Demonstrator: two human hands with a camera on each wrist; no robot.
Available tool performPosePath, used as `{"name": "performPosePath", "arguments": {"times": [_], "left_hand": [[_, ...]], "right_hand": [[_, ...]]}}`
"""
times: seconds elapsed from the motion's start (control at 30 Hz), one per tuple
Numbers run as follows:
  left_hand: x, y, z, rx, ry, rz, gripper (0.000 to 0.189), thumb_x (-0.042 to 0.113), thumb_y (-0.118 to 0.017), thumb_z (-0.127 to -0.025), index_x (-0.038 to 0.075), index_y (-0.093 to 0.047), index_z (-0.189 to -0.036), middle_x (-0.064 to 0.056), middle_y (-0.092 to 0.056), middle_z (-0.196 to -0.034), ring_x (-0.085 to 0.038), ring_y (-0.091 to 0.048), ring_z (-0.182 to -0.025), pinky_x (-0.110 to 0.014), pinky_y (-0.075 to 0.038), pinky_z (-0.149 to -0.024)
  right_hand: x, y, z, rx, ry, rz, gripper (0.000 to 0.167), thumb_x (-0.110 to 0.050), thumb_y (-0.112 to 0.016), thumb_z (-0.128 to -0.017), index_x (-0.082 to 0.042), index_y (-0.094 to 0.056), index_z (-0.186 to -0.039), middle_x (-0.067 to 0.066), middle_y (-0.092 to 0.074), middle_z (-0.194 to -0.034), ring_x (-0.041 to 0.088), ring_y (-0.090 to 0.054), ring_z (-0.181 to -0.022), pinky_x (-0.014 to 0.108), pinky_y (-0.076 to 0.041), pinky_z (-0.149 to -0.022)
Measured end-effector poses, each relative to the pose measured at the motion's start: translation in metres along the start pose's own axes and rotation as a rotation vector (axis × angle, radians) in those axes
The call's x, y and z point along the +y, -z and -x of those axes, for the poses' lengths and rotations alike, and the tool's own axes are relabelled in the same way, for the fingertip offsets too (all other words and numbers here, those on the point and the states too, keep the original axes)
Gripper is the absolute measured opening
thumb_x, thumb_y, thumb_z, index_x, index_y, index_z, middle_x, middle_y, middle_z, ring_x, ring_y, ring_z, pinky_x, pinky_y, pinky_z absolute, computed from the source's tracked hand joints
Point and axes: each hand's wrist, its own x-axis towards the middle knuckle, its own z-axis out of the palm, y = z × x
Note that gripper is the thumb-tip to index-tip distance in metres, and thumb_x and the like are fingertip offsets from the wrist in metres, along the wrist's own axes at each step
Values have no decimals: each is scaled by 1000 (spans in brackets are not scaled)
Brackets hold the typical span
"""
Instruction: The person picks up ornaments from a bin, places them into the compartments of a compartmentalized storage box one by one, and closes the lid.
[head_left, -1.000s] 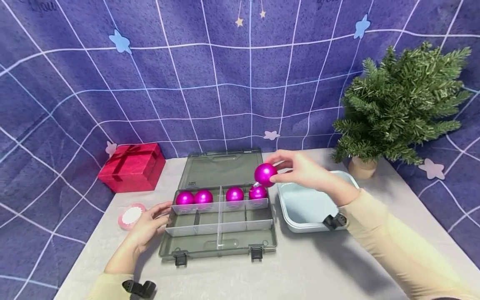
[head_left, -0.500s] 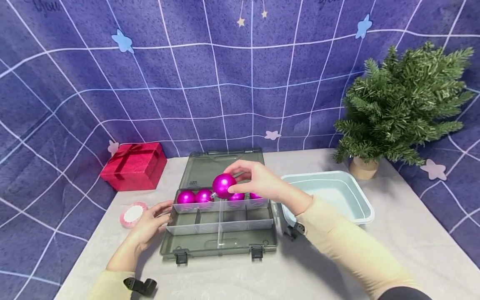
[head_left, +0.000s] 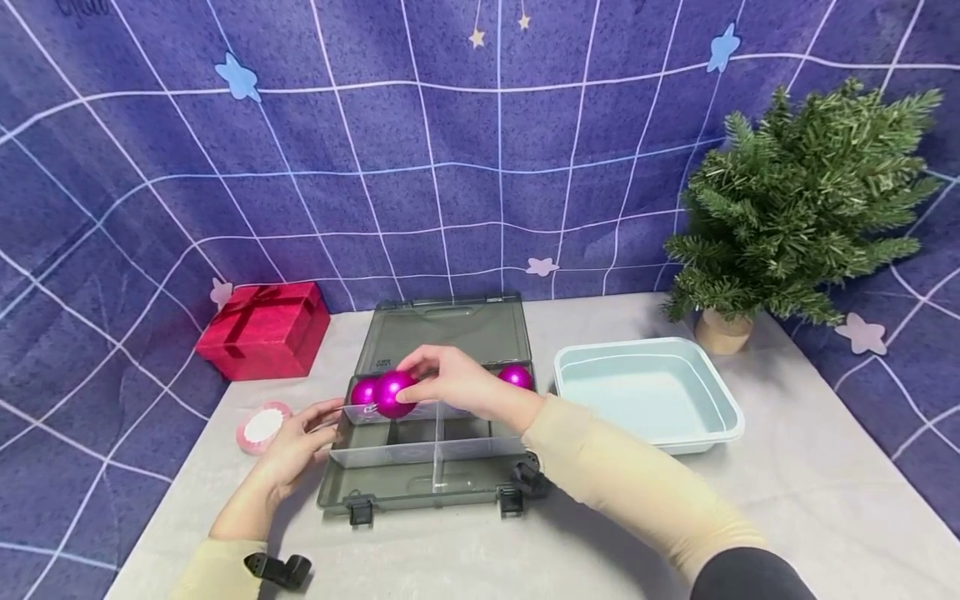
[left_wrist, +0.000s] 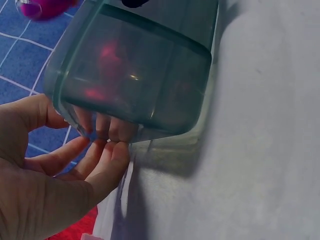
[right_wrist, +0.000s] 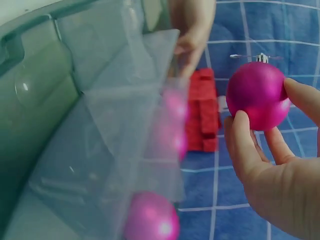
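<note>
Magenta bauble [head_left: 388, 397] | btwn R fingers [right_wrist: 243, 137] — pinched | over box [head_left: 382, 483], rear L

On the open lid [head_left: 465, 333] of the grey, translucent plastic compartment box [head_left: 375, 483], small lettering [head_left: 383, 364] is seen near the hinge side at the left, too small to be read. High above and to the left of that box, dark script [head_left: 82, 7] is borne by the blue-violet, grid-patterned fabric backdrop [head_left: 480, 200], but is cut off and cannot be read.
</note>
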Motion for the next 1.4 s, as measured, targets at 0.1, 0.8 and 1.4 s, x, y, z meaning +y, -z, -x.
{"name": "performPosePath", "arguments": {"times": [0.1, 0.8, 1.4], "left_hand": [[1, 0, 0, -1, 3, -3, 59, -2, -52, -99, -10, -31, -153, -32, -39, -150, -8, -59, -109, -33, -53, -88], [2, -2, 1, 0, 0, 19, 61, -5, -50, -96, -11, -30, -153, -35, -38, -149, -7, -61, -102, -30, -53, -85], [0, -1, -1, -7, -9, 40, 61, -6, -50, -95, -12, -29, -152, -35, -37, -149, -6, -60, -102, -29, -55, -83]], "right_hand": [[6, -14, -7, 22, -20, 60, 35, -1, -83, -82, -2, -70, -114, 7, -67, -98, 15, -64, -89, 30, -57, -83], [27, -50, -21, 73, -35, 581, 30, -26, -87, -83, -18, -68, -105, -7, -71, -93, 5, -62, -83, 21, -48, -75], [33, -56, -17, -57, -56, 672, 28, -18, -76, -92, -11, -74, -120, -6, -73, -112, 8, -65, -105, 21, -49, -90]]}}
